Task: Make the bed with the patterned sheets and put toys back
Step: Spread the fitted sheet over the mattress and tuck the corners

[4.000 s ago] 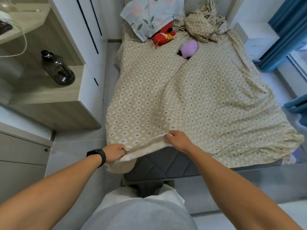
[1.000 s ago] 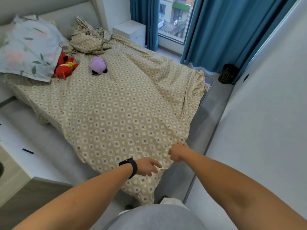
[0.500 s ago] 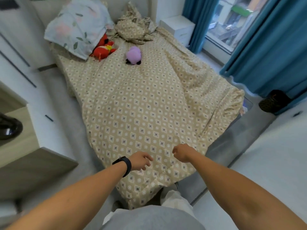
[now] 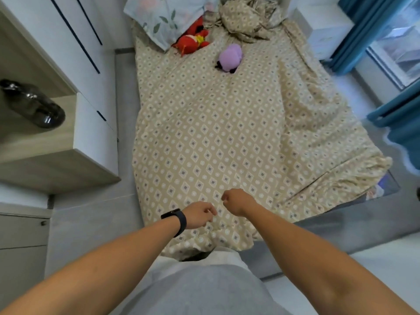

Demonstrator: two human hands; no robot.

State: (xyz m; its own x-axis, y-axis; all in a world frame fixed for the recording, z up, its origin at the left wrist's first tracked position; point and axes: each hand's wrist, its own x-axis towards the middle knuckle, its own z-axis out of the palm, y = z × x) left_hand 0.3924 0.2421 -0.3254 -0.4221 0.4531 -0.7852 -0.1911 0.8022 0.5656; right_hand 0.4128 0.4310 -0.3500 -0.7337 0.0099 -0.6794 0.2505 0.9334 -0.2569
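The beige diamond-patterned sheet (image 4: 204, 137) lies spread over the bed, wrinkled along its right side and hanging over the foot. A red plush toy (image 4: 191, 42) lies near the head, partly under a floral pillow (image 4: 159, 17). A purple plush toy (image 4: 229, 56) sits on the sheet beside it. A crumpled heap of the same patterned fabric (image 4: 247, 17) lies at the head. My left hand (image 4: 200, 214), with a black watch on the wrist, hovers over the sheet's foot end with loosely curled fingers and holds nothing. My right hand (image 4: 235, 201) is curled into a fist just beside it, above the sheet.
A wooden shelf unit (image 4: 91, 137) with a dark bottle (image 4: 31, 105) stands left of the bed across a narrow floor gap. A white nightstand (image 4: 327, 26) and blue curtains (image 4: 363, 35) are at the right. The grey mattress edge (image 4: 341, 223) shows at the foot.
My hands have let go of the sheet edge they gripped and now hover close together over the foot end. My view has swung back left, facing straight down the bed.
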